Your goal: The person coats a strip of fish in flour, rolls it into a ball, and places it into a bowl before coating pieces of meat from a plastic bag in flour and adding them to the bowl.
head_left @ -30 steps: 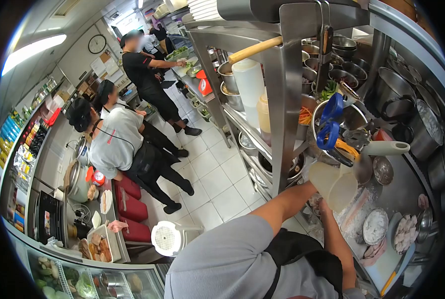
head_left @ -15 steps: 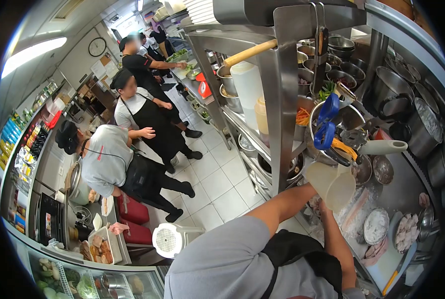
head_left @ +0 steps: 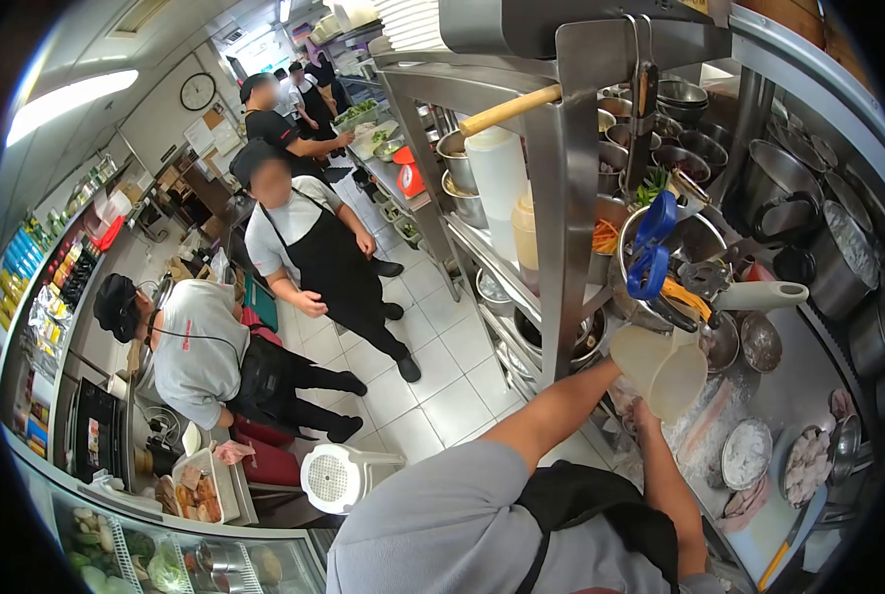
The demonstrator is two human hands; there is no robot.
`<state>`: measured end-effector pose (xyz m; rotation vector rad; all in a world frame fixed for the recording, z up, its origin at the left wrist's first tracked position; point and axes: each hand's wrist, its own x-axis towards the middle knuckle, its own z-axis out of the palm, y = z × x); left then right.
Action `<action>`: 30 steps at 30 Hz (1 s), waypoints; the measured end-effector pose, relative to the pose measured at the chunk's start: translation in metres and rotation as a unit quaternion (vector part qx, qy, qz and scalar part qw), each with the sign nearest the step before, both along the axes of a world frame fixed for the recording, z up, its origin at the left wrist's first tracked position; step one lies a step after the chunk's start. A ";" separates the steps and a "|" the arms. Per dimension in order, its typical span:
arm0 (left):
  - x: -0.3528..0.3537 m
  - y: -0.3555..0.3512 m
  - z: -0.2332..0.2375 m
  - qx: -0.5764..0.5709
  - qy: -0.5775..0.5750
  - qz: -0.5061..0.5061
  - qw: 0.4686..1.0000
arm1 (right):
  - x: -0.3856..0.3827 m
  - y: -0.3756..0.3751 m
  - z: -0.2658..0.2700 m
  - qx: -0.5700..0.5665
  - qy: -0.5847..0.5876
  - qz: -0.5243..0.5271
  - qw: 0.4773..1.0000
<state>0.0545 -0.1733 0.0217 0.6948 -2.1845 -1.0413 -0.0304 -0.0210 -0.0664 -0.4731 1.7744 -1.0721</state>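
The translucent plastic jug (head_left: 665, 371) hangs in front of both hands and hides most of them. My left forearm reaches behind it, so the fingers of my left hand are out of sight. My right hand (head_left: 644, 416) shows only in part below the jug, beside a pale piece of food (head_left: 623, 398); its fingers are hidden. Just right of the hands, white flour (head_left: 682, 426) covers the worktop, with a long pale pink strip (head_left: 708, 418) on it. Farther right are a bowl of white powder (head_left: 746, 453) and a bowl of pale meat pieces (head_left: 808, 465).
Blue-handled scissors (head_left: 650, 247) and other utensils hang above the worktop. A steel shelf post (head_left: 568, 228) stands left of them. A knife (head_left: 779, 554) lies on a white board. Co-workers (head_left: 313, 238) (head_left: 200, 342) stand to the left, near a white stool (head_left: 338, 475).
The co-worker in the middle has stepped closer and turned more towards the camera. The co-worker at the lower left has shifted slightly left. My arms have barely moved.
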 end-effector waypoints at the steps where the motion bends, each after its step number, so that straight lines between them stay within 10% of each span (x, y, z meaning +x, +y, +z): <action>1: 0.001 -0.001 0.000 0.000 0.001 -0.001 1.000 | 0.001 -0.001 0.004 0.004 0.003 -0.001 1.000; 8: 0.001 -0.001 0.003 0.001 0.006 -0.002 1.000 | 0.005 -0.002 0.010 0.000 -0.002 -0.017 1.000; 13: 0.003 0.001 0.008 0.003 0.011 -0.002 1.000 | -0.044 -0.023 -0.148 -0.165 -0.074 -0.079 0.980; 22: 0.004 0.009 0.006 0.004 0.027 -0.008 1.000 | -0.039 -0.022 -0.129 -0.183 -0.078 -0.049 0.979; 26: 0.009 0.013 0.006 0.003 0.034 -0.010 0.999 | -0.025 -0.008 -0.092 -0.189 0.271 -0.014 0.944; 29: 0.013 0.017 0.003 0.004 0.043 -0.011 0.999 | -0.016 -0.001 -0.002 -0.209 0.599 0.020 0.773; 30: 0.015 0.018 0.004 0.005 0.049 -0.011 0.999 | -0.013 -0.005 0.024 -0.276 0.508 0.006 0.816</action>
